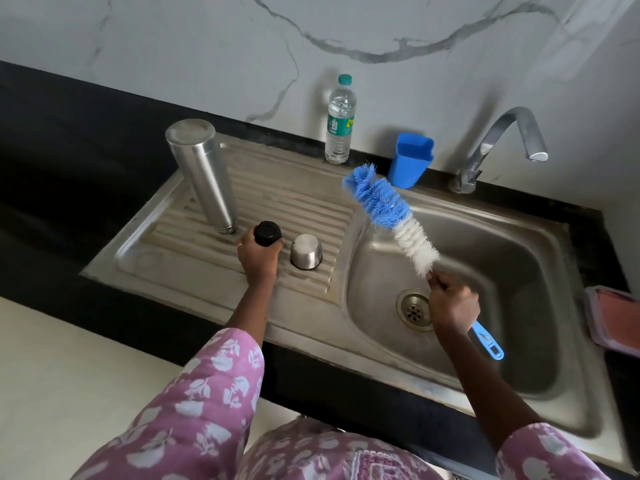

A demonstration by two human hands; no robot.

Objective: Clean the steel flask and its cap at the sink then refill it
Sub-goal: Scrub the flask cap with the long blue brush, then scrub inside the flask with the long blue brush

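Flask (202, 174) is stood upside down on the drainboard (138, 251), seemingly washed. The black cap (267, 233) is gripped by the left hand (258, 259), the brush (388, 209) clenched by the right hand (452, 306) over the basin (502, 258). Next, the cap should be carried to the bristles.

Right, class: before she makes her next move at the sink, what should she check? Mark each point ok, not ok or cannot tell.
1. Brush held firmly: the right hand grips its handle over the basin. Ok.
2. Black cap secured: the left hand holds it at the drainboard. Ok.
3. Flask steady: it stands mouth down on the drainboard. Ok.
4. Steel cup out of the way: it sits upside down beside the black cap. Ok.
5. Tap off: no stream shows. Ok.
6. Flask clean inside: hidden. Cannot tell.
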